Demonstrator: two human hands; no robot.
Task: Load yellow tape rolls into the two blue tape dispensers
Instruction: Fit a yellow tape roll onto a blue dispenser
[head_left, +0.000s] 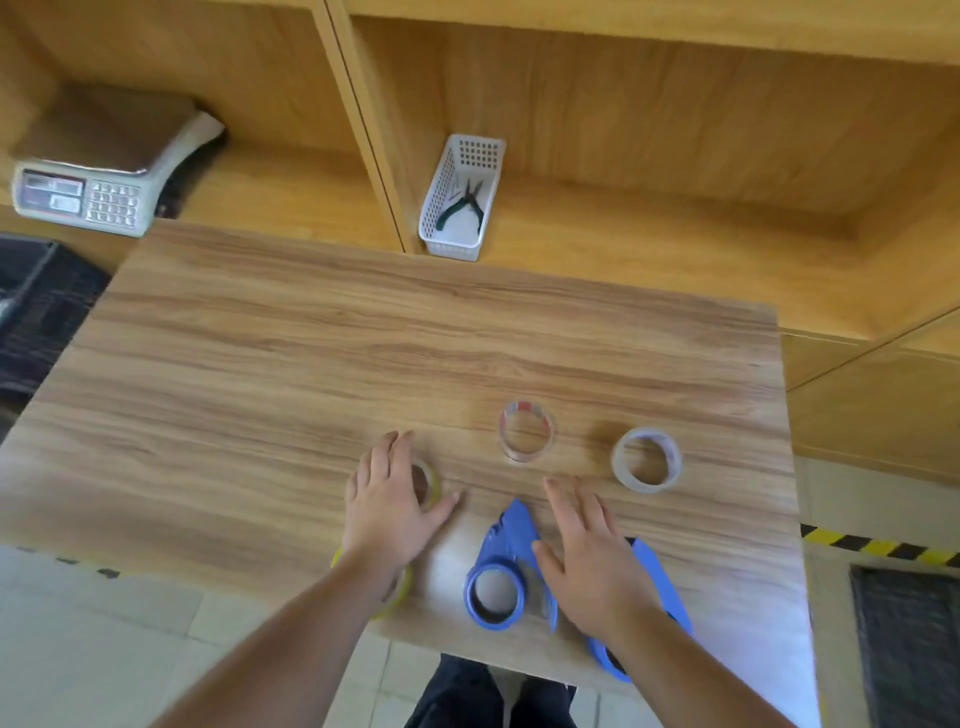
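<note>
Two blue tape dispensers lie near the table's front edge: one (501, 571) between my hands, its round hub facing up, and another (657, 577) mostly hidden under my right hand and forearm. My left hand (392, 501) hovers with spread fingers over a yellow tape roll (430, 483), covering most of it; whether it touches I cannot tell. A second yellow roll (397, 597) peeks out beneath my left wrist at the table edge. My right hand (587, 561) is flat and open above the right dispenser, holding nothing.
Two clear tape rolls sit beyond my hands, one (525, 431) with red print and one (647, 460) to its right. On the shelf behind the wooden table (311, 364) are a white basket (460, 200) with pliers and a weighing scale (98, 171).
</note>
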